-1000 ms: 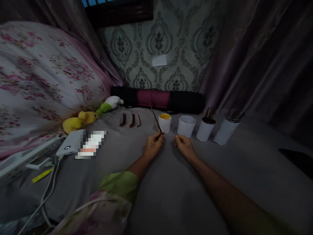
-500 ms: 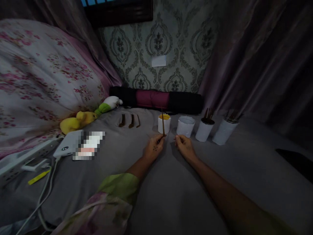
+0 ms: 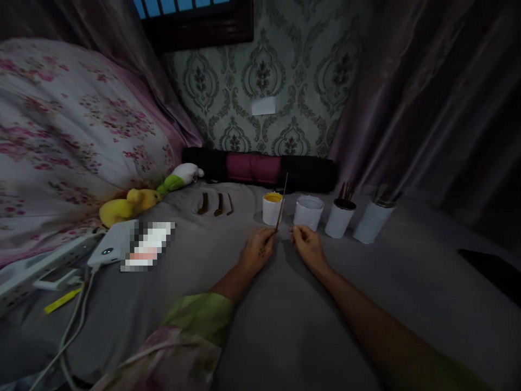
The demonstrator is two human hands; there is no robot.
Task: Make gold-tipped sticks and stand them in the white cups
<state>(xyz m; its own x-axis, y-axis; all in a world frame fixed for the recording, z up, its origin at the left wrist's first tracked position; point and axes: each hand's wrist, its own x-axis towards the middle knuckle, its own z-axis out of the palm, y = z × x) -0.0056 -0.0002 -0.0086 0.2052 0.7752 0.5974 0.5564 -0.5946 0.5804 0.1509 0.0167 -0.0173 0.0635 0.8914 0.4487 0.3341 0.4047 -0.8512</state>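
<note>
My left hand (image 3: pixel 258 251) is closed in a pinch around the lower end of a thin brown stick (image 3: pixel 282 202). The stick points up and leans right, in front of a white cup with a yellow inside (image 3: pixel 272 212). My right hand (image 3: pixel 309 247) is closed, thumb against fingers; anything between them is too small to make out. It is just in front of a wider white cup with a pale inside (image 3: pixel 309 215). Farther right stand a white cup with a dark inside (image 3: pixel 338 221) and a taller pale cup (image 3: pixel 372 224), both with brown sticks poking out.
Three brown stick-like pieces (image 3: pixel 218 205) lie on the grey cloth (image 3: pixel 280 326). Plush toys (image 3: pixel 130 207), a white power bank (image 3: pixel 112 244), a power strip (image 3: pixel 49 266) and cables are at left. A black and maroon roll (image 3: pixel 254 168) lies along the wall.
The stick has tilted from nearly upright to leaning right, as my left hand turned slightly. My right hand stays almost in place. The view has shifted a little.
</note>
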